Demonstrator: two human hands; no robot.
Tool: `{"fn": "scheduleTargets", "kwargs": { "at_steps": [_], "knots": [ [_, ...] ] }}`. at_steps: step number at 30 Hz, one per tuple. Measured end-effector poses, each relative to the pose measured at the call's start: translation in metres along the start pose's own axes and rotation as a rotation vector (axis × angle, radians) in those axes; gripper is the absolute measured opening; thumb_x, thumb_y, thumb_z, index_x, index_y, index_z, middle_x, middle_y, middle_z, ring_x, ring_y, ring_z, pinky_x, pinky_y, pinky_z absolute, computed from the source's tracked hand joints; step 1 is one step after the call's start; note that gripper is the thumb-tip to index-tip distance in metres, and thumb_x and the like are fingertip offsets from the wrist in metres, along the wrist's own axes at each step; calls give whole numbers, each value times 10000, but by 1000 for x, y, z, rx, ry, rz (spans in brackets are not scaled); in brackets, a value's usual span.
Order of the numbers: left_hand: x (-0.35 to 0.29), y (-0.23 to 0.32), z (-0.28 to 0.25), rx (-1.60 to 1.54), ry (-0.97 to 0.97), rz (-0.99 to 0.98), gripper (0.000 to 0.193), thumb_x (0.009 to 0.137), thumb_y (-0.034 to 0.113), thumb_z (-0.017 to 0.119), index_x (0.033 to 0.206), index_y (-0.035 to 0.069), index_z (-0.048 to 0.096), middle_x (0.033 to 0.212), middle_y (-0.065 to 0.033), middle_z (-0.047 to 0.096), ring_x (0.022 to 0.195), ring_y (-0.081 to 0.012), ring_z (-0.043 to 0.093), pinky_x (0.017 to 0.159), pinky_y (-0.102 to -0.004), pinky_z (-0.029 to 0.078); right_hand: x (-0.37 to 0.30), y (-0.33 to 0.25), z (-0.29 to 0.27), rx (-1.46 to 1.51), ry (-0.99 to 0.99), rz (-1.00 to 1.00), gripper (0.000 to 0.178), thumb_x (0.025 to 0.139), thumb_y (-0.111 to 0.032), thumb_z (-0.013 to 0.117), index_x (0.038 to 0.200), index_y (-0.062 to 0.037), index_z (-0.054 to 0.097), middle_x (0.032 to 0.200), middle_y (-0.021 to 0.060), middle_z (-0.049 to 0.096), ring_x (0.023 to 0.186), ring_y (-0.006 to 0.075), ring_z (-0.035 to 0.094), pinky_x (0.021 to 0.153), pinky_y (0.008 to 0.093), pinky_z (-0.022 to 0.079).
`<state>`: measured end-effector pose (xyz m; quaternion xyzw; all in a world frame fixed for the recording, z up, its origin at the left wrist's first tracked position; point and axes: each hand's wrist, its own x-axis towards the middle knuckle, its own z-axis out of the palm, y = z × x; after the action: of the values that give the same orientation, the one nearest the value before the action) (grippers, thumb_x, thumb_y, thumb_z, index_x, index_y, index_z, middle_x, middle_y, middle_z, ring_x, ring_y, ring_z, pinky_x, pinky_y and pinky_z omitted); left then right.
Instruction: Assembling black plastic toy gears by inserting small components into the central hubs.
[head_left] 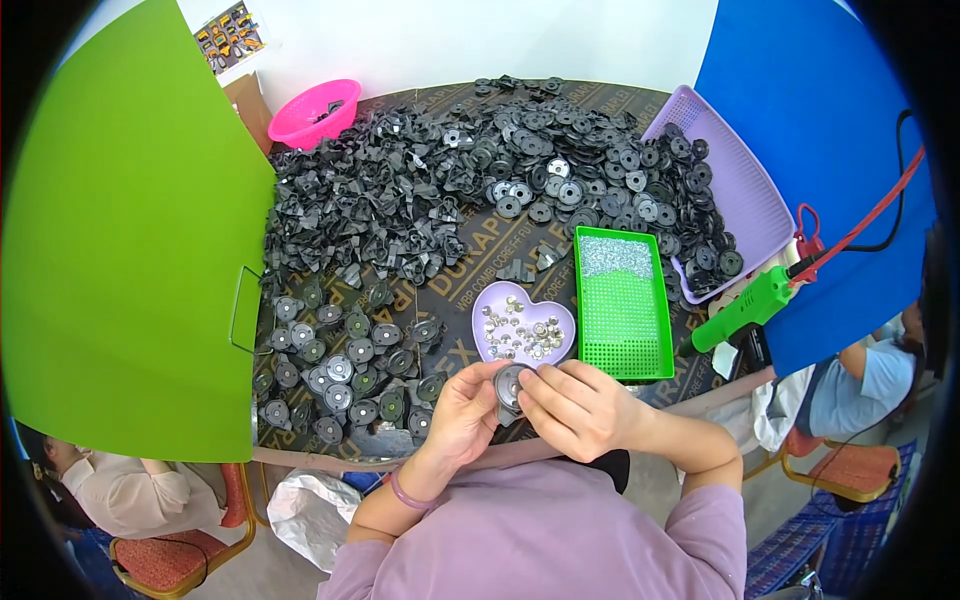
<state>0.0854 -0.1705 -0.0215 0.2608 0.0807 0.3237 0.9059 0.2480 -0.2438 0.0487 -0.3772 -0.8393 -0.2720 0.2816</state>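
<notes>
Left hand [465,408] and right hand [578,408] grasp one dark round part [507,386] above the table's [445,310] near edge. Just beyond stands one heart-shaped dish [556,312] of metal pieces; beside it, one green tray [617,345]. One pink basket [287,122] occupies the far left corner, one lilac basket [748,195] the right edge. Black parts [370,185], too many to count, crowd the far half.

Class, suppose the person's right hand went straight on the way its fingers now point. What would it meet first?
The right hand would first meet the round dark part at its fingertips, then probably the left hand, though depth is hard to judge.
</notes>
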Motion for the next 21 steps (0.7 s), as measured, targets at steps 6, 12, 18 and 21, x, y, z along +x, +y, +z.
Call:
{"fn": "scheduleTargets", "kwargs": {
  "at_steps": [6, 12, 18, 21],
  "knots": [
    [2, 1, 2, -62, -47, -23, 260, 880, 103, 548, 1124, 13, 548, 1069, -108, 601, 975, -188, 595, 853, -311, 509, 0, 1, -1, 38, 56, 14, 201, 670, -64, 615, 833, 54, 614, 913, 190, 628, 760, 237, 615, 565, 284, 484],
    [1, 2, 7, -65, -54, -29, 270, 869, 149, 564, 1112, 33, 553, 1055, -99, 612, 945, -175, 612, 824, -295, 527, -1, 1, -5, 17, 42, -9, 199, 656, -77, 616, 818, 38, 612, 921, 192, 626, 772, 236, 616, 563, 282, 481],
    [-3, 2, 1, 46, -23, 5, 313, 864, 162, 569, 1130, 1, 539, 1058, -106, 608, 961, -167, 602, 830, -289, 517, -4, 4, -4, 24, -36, -51, 169, 681, -88, 616, 801, 30, 601, 938, 193, 620, 757, 220, 599, 550, 268, 463],
    [-4, 1, 7, 189, 8, 98, 337, 870, 156, 589, 1159, -6, 529, 997, -66, 620, 872, -106, 604, 692, -204, 511, -7, 6, 0, 23, -25, -68, 143, 694, -88, 615, 785, 20, 598, 940, 182, 618, 749, 212, 591, 548, 265, 458]
  ]
}}
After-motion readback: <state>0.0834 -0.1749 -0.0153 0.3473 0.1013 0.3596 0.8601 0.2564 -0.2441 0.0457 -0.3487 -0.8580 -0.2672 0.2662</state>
